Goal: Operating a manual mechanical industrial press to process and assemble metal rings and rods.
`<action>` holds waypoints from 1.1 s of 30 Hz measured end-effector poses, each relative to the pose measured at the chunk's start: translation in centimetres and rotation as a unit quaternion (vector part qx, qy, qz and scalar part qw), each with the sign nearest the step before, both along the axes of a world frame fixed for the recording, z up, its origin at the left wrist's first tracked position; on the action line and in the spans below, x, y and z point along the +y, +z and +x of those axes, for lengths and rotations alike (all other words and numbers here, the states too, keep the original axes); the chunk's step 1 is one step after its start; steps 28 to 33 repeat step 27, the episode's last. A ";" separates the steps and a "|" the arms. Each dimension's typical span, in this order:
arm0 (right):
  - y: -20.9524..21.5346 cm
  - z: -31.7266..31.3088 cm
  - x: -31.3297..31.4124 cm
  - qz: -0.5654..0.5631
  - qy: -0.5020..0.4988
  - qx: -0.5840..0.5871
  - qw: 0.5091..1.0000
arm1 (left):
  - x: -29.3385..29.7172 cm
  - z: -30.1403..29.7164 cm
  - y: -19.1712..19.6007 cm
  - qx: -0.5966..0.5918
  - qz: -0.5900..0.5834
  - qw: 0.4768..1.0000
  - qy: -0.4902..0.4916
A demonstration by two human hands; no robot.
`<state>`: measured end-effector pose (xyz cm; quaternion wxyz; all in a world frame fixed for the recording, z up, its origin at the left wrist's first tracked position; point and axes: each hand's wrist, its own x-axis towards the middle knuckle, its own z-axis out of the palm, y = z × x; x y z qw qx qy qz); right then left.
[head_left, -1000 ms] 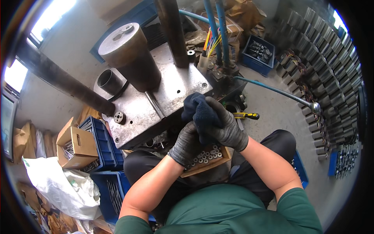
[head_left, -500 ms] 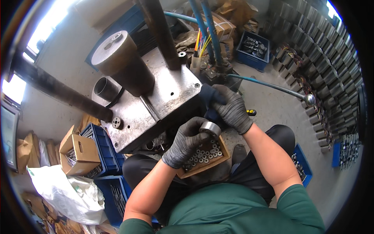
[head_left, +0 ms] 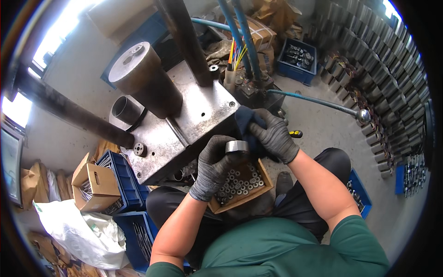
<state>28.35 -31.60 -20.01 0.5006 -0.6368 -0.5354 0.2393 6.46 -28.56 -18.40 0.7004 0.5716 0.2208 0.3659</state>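
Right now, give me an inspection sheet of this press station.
Surface: steel press plate, scuffed, with a dark cylinder standing on it.
Job's things: short metal ring; dark cloth; cardboard box of small metal parts on the lap.
Clutter: blue crates, open carton, white bag.
Grippers: left hand, gloved, holds the ring; right hand, gloved, grips the cloth.
Cables: coloured wires, blue hoses.
Surroundings: rows of metal sleeves on the floor.

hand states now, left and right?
Left hand: closed around a short metal ring.
Right hand: closed on a dark blue cloth beside the ring.
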 end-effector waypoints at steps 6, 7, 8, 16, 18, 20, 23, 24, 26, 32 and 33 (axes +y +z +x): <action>1.5 -1.7 -1.1 -0.093 0.177 0.410 0.890 | 1.5 0.3 -2.7 0.108 0.297 0.939 0.134; 0.9 -2.0 -1.0 -0.087 0.190 0.453 0.867 | 1.6 0.3 -3.1 0.124 0.315 0.932 0.131; 0.4 -2.2 -0.8 -0.080 0.203 0.494 0.842 | 1.6 0.4 -3.5 0.123 0.315 0.932 0.131; -0.4 -1.7 -0.3 -0.023 0.149 0.381 0.912 | 1.6 0.6 -2.0 0.123 -0.037 0.990 0.063; -0.2 -1.8 -0.6 -0.014 0.134 0.366 0.921 | 1.7 -0.2 -1.6 0.076 -0.108 0.991 0.023; -0.1 -1.8 -0.9 0.016 0.135 0.316 0.939 | 1.6 -0.4 -1.1 0.029 -0.179 0.983 -0.019; 0.2 -1.6 -1.1 0.057 0.136 0.076 0.986 | 1.2 0.1 -1.2 0.073 -0.171 0.982 0.029; 0.0 -1.7 -0.9 0.057 0.137 0.076 0.986 | 1.1 0.1 -1.8 0.068 -0.134 0.988 0.043; -1.4 -1.9 -0.2 0.095 0.119 0.349 0.925 | 0.8 0.3 -1.8 0.064 -0.097 0.992 0.058; -1.6 -1.9 -0.2 0.094 0.120 0.349 0.925 | 0.7 0.3 -1.7 0.099 -0.061 0.991 0.064; -1.6 -1.9 -0.2 0.094 0.120 0.349 0.925 | 0.7 0.3 -1.7 0.099 -0.061 0.991 0.064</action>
